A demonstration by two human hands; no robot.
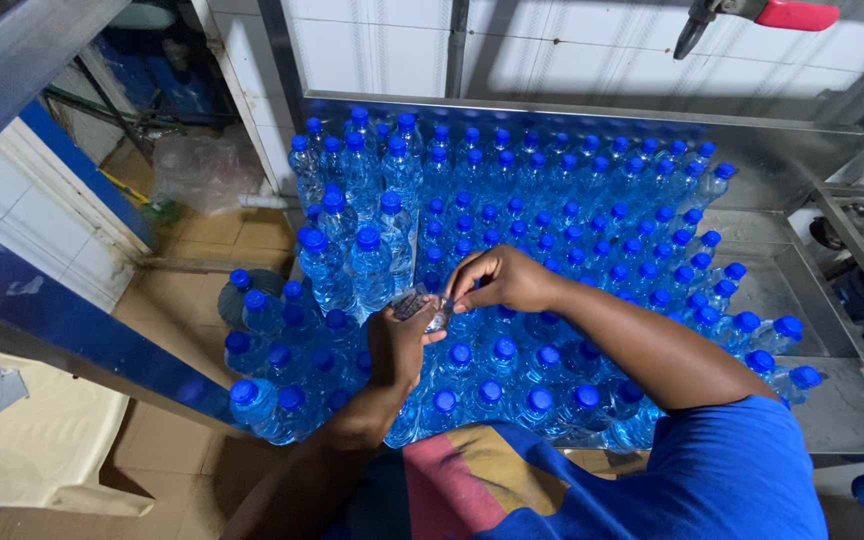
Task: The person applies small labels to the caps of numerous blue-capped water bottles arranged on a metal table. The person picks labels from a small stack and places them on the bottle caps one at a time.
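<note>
While both hands are working just above the blue caps, the left hand [397, 345] is clenching a small clear plastic piece [420, 305] and the right hand [500, 280] is pinching its upper edge. Best keeping that pinch light and the grip steady. Farther off, packed water bottles [512, 200] are crowding the metal surface [802, 290]; what the plastic piece is, I cannot tell.

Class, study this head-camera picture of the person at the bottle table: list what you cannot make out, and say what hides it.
- Small clear item pinched between left hand and right hand: fingers cover it; kind unclear.
- Nearest blue-capped bottles: partly behind the forearms and blue shirt.
- Red-handled tool: cut off by the top edge.
- Metal table front: hidden by the body.
</note>
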